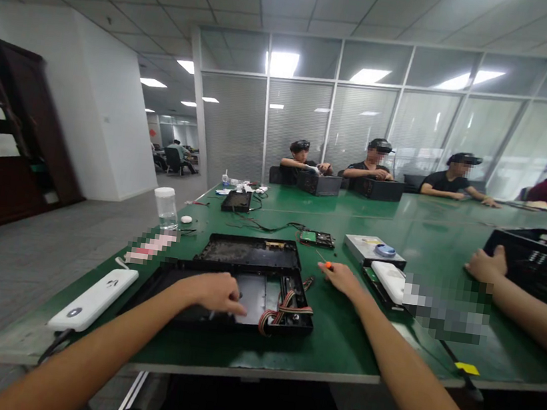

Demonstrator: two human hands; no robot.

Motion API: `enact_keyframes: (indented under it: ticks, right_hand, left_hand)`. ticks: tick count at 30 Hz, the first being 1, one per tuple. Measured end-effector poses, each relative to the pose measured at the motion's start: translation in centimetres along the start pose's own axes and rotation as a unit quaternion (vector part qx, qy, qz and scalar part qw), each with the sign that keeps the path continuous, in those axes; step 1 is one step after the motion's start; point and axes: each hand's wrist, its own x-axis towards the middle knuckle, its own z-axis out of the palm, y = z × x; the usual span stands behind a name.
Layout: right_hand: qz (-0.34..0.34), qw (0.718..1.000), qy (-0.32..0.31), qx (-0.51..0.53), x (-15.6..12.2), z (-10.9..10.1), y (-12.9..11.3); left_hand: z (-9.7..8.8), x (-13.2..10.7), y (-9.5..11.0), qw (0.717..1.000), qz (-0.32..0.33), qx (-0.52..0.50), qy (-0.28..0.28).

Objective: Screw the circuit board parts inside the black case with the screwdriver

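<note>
In front of me, a shallow black metal case [174, 306] lies on the table. A bundle of striped ribbon wires [285, 309] loops over its right end. Above the case's inside hovers my left hand [216, 291], its thumb apart from the loosely curled fingers; I see nothing held in it. My right hand [343, 280] is closed around a screwdriver with an orange handle [329, 265], its thin shaft pointing up and left. This hand is just right of the case. Behind the case rests a black metal cover [252, 251], dusty on its inner face.
A white power bank [94, 299] and a clear jar [166, 208] stand at left. A hard drive [317, 238] and a silver drive box [373, 249] lie beyond my right hand. At right, another person's hand [488, 265] touches a black computer case [537, 267].
</note>
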Motion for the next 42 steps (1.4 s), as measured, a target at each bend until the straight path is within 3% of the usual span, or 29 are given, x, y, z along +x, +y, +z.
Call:
enact_keyframes:
  ticks: [3, 4, 9, 13, 18, 20, 25, 31, 35, 38, 42]
  right_hand:
    - [-0.021, 0.997, -0.07, 0.033, -0.2, 0.8, -2.7]
    - [-0.033, 0.996, -0.082, 0.031, -0.4, 1.0, -3.3]
    - [-0.071, 0.993, -0.089, 0.014, -0.9, 1.2, -4.4]
    - [-0.087, 0.993, -0.08, 0.017, -0.9, 1.3, -4.1]
    - [-0.098, 0.989, -0.096, 0.05, -0.7, 1.7, -4.1]
    - [-0.109, 0.988, -0.095, 0.06, -0.7, 1.8, -4.1]
    - [-0.101, 0.988, -0.089, 0.073, -0.6, 1.9, -4.0]
    - [-0.107, 0.982, -0.11, 0.109, -0.7, 2.0, -4.1]
    - [-0.109, 0.968, -0.161, 0.157, -0.9, 1.9, -4.6]
    - [-0.105, 0.964, -0.181, 0.166, -1.0, 1.8, -4.9]
    - [-0.101, 0.965, -0.171, 0.171, -0.9, 1.7, -4.9]
  left_hand:
    - [-0.3, 3.4, -3.1, 0.985, -0.052, 0.057, 0.155]
    - [-0.1, 4.5, -4.1, 0.98, -0.071, 0.079, 0.171]
    - [1.6, 7.6, -6.4, 0.98, -0.128, 0.114, 0.099]
    - [1.9, 7.4, -5.6, 0.976, -0.119, 0.146, 0.107]
    - [1.8, 7.6, -4.5, 0.965, 0.068, 0.178, 0.178]
    - [2.3, 8.1, -4.6, 0.959, 0.106, 0.183, 0.187]
    - [3.4, 8.9, -4.8, 0.94, 0.13, 0.224, 0.221]
    - [2.8, 8.3, -3.6, 0.935, 0.113, 0.221, 0.253]
    - [1.5, 8.7, -2.3, 0.96, 0.076, 0.176, 0.204]
    - [0.3, 10.0, -1.3, 0.971, 0.108, 0.139, 0.163]
    - [0.0, 12.4, -0.5, 0.975, 0.129, 0.075, 0.162]
